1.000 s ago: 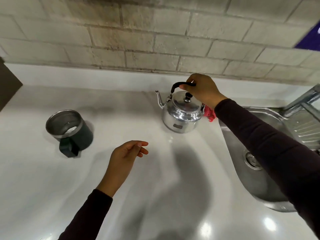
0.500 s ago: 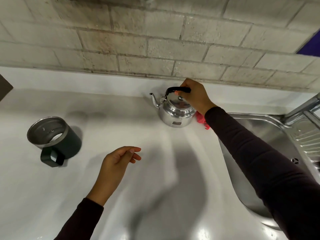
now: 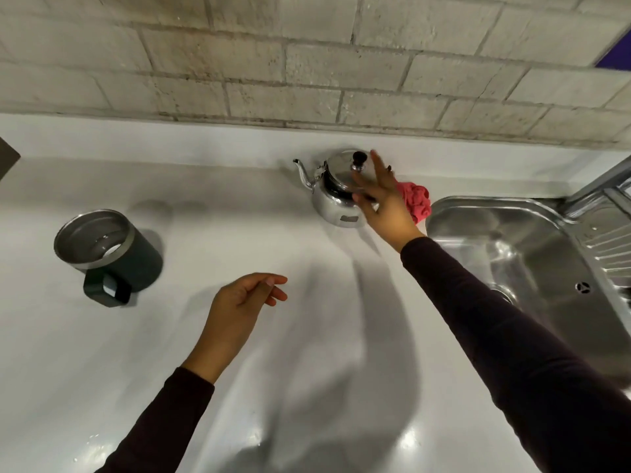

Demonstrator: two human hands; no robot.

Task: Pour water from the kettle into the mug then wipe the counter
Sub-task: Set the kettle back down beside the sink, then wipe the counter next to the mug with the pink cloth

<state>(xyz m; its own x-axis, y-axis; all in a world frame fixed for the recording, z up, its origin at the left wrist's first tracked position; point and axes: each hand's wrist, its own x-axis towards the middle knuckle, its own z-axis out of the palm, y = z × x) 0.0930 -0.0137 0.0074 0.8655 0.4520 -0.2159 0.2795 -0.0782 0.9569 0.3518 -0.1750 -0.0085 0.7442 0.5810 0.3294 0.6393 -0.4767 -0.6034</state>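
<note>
A shiny steel kettle [image 3: 333,191] with a black lid knob stands on the white counter [image 3: 307,336] near the back wall, spout pointing left. My right hand [image 3: 384,203] hovers just in front of its right side, fingers spread, holding nothing. A crumpled pink cloth [image 3: 416,199] lies right behind that hand, beside the kettle. The dark mug [image 3: 109,249] with a steel inside stands at the left, handle toward me. My left hand [image 3: 244,305] floats over the counter's middle, fingers loosely curled and empty.
A steel sink [image 3: 512,254] is set into the counter at the right, with a ribbed draining board [image 3: 611,240] beyond it. A brick wall [image 3: 307,63] closes off the back. A dark object [image 3: 6,158] juts in at the left edge.
My right hand has let go of the kettle's black handle, which has dropped down, and the fingers have spread. The kettle stands on the counter. The left hand has barely moved.
</note>
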